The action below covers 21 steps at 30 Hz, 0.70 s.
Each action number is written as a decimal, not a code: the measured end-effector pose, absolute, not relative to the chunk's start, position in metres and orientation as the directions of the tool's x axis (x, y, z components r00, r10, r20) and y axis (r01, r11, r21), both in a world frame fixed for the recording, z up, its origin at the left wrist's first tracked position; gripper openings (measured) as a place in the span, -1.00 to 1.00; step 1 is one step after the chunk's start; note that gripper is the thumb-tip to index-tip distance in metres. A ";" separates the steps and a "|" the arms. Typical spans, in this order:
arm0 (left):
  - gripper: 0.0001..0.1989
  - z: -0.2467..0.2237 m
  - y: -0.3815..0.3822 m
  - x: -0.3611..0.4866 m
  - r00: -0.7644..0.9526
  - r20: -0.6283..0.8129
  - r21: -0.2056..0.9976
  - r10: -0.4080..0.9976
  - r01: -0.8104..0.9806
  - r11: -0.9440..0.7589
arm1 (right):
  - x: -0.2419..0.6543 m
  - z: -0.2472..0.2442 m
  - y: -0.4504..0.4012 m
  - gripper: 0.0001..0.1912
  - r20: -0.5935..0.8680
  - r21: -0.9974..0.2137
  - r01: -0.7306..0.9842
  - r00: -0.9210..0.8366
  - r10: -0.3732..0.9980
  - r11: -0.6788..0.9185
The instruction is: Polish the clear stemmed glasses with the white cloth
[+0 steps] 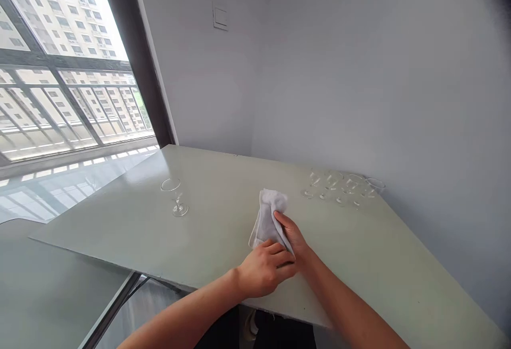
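A white cloth [268, 222] is bunched up between my two hands above the near middle of the table. My right hand [294, 236] grips it from the right side, its thumb pressed on the cloth's face. Across the cloth's lower end lies my left hand [264, 270], its fingers curled over the fabric. Whether anything is wrapped inside the cloth is hidden. To the left, apart from both hands, one clear stemmed glass [178, 208] stands upright. Several similar stemmed glasses [351, 185] are grouped at the back right.
The pale table [223, 189] has its back edge by the grey wall [327, 61]. Its near edge is just in front of my legs. A large window [72, 99] is at the left, and a wall switch [220, 16] sits above the table.
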<state>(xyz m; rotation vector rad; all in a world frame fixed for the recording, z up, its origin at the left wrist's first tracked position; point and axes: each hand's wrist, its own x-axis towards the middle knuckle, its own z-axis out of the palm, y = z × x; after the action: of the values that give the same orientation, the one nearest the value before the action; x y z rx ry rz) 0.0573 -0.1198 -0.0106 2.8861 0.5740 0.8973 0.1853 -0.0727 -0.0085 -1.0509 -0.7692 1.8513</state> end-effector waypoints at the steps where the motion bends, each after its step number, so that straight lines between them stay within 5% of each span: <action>1: -0.81 -0.010 -0.124 0.055 0.754 0.520 0.235 0.402 0.327 -0.915 | 0.185 -0.010 -0.071 -0.60 -0.320 -0.831 -0.390 -0.248 0.915 -0.396; 4: -0.77 -0.008 -0.128 0.037 0.570 0.586 0.452 0.576 0.359 -0.816 | 0.184 -0.015 -0.065 -0.56 -0.283 -0.848 -0.388 -0.247 0.927 -0.362; 7: -0.85 -0.008 -0.114 0.002 -0.082 0.640 0.719 0.764 0.415 -0.558 | 0.186 -0.020 -0.061 -0.51 -0.312 -0.819 -0.420 -0.246 0.918 -0.391; 9: -0.80 -0.010 -0.099 -0.033 -0.577 0.490 0.870 0.654 0.278 -0.407 | 0.187 -0.021 -0.060 -0.60 -0.308 -0.804 -0.471 -0.191 0.932 -0.362; 11: -0.70 -0.012 -0.083 -0.071 -0.824 0.245 0.936 0.510 0.065 -0.346 | 0.187 -0.021 -0.059 -0.63 -0.306 -0.809 -0.487 -0.129 0.943 -0.329; 13: -0.59 -0.012 -0.070 -0.105 -0.866 0.003 0.963 0.501 -0.132 -0.234 | 0.187 -0.021 -0.058 -0.64 -0.308 -0.827 -0.471 -0.075 0.948 -0.307; 15: -0.46 -0.011 -0.060 -0.128 -0.808 -0.075 0.973 0.585 -0.187 -0.134 | 0.185 -0.023 -0.058 -0.68 -0.287 -0.859 -0.426 -0.061 0.956 -0.285; 21: -0.41 -0.012 -0.036 -0.143 -0.627 -0.060 0.996 0.777 -0.091 0.003 | 0.183 -0.031 -0.060 -0.78 0.038 -0.999 -0.009 0.079 0.996 0.039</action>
<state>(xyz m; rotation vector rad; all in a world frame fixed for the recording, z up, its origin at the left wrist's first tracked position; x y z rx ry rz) -0.1435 -0.0355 -0.0125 0.7167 1.6310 1.6986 0.1827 -0.0599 -0.0311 -1.2091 -1.1615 1.1281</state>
